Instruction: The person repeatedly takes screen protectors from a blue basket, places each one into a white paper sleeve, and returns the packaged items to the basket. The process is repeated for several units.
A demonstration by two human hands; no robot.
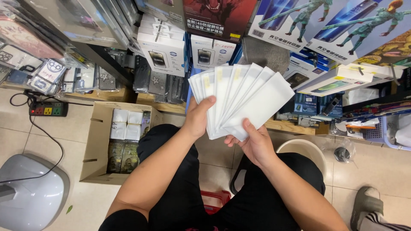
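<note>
Both hands are up in front of the shelves with a fan of flat white packets (239,98) spread out like playing cards. The left hand (199,117) pinches the bottom corner of the fan, thumb pressed over the front, and the right hand (252,143) cups it from below with the fingers curled behind the lowest packet. Going by how evenly they're splayed, I'd say the spreading is pretty much done, and whatever sorting or putting away goes with it hasn't started, since none of them has left the fan. Packaging is everywhere: white boxes with a phone picture (162,51) stand upright right behind the fan, a dark red poster-like pack (218,15) sits above them, and pale blue boxes with a figure in armour (338,25) lean at the top right. Clear phone cases (47,72) hang and pile up on the left. Down on the tiled floor, an open cardboard box (96,145) holds small white and dark packs in rows, with a black power strip (48,109) beside it and a beige bucket (304,149) near the right knee.
</note>
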